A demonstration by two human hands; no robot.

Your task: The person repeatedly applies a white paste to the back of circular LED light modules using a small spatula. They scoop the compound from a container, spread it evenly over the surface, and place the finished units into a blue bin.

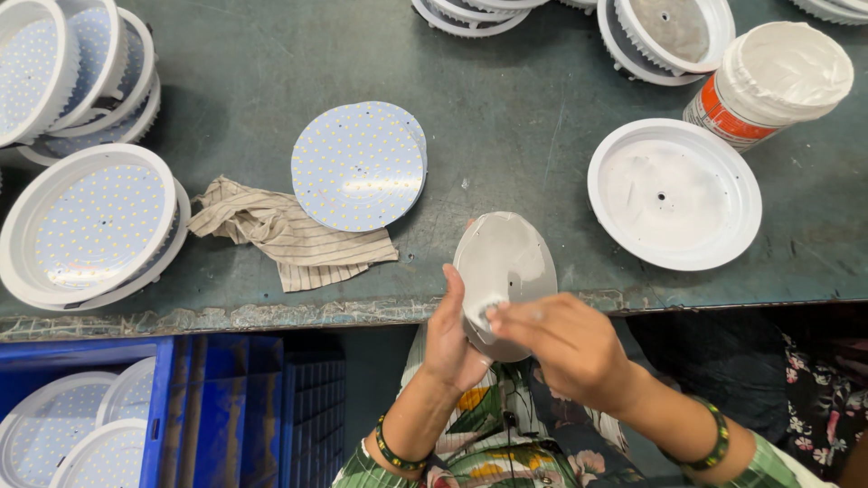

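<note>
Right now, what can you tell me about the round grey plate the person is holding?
The round grey metal disc is thin and flat, with a dull plain face and a pale rim. It is held tilted on edge over the front edge of the green worktable. The left hand grips its lower left edge, while the right hand presses white paste on its lower face with the fingertips. Its lower part is hidden by the hands.

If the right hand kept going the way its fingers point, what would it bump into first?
The right hand points left at the grey disc, already touching it with white paste. Behind that, probably the left hand.
</note>
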